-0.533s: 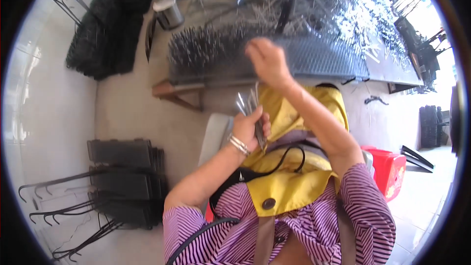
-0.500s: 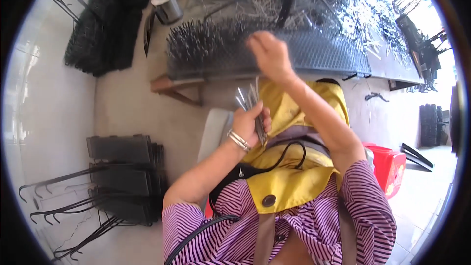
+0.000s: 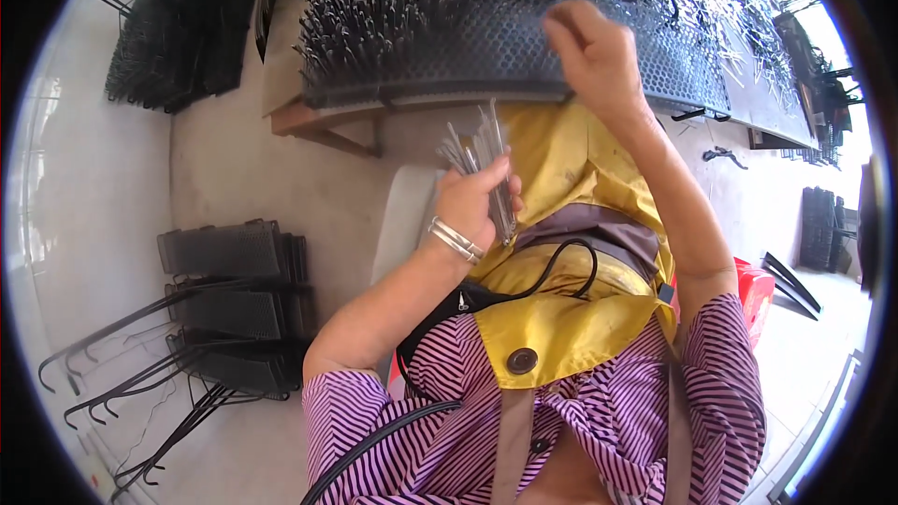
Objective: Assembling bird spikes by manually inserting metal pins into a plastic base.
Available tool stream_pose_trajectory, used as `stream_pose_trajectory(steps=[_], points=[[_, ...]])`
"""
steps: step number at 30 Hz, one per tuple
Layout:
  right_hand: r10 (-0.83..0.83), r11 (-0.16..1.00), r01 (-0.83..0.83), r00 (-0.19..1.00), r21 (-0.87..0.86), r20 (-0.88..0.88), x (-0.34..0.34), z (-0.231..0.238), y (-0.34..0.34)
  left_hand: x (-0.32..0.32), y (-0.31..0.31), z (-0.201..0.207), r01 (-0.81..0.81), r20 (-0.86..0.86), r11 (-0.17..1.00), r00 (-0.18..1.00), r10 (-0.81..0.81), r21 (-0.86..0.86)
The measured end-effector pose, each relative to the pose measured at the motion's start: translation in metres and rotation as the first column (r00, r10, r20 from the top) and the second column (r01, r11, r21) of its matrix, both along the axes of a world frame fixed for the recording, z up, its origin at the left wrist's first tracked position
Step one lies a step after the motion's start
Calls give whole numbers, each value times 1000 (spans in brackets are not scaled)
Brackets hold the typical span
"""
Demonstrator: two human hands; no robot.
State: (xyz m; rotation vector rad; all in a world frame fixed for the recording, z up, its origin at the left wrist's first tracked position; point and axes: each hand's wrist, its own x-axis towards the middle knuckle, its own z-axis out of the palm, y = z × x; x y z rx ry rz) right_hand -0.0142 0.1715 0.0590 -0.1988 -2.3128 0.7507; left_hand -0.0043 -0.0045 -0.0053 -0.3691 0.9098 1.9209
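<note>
One worktop (image 3: 767, 122) is covered at its back by a heap of loose metal strips (image 3: 716, 0), which could be pushed over the edge if jostled. Along its near edge a dark perforated panel (image 3: 673, 61) is laid, its left part crowded with upright pieces (image 3: 365, 23); these could be tilted if brushed by a wrist. A yellow apron (image 3: 552, 154) is spread beneath the hands. The right hand (image 3: 599, 61) is held above the panel, fingers curled; whether anything is pinched cannot be told. By the left hand (image 3: 472, 201) a bundle of thin metal rods (image 3: 485, 145) is gripped, ends uneven; were that grip loosened, rods could be dropped.
</note>
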Motion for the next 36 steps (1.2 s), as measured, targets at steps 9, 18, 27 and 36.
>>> stream_pose_trajectory(steps=[9, 18, 27, 36], points=[[32, 949, -3, 996, 316, -86, -2, 10, -10, -3, -1, -1, 22, 94, 999, 995, -24, 25], [152, 950, -232, 929, -211, -337, -25, -4, -27, -6, -3, -1, 114, 100, 990, 987, -123, 88], [217, 952, -259, 947, -165, -238, -48, -31, -30, -4, -2, 1, 90, 132, 995, 987, -96, 51], [383, 923, -380, 892, 62, -241, -59, -14, -26, -3, -1, 2, 73, 89, 994, 993, -80, 76]])
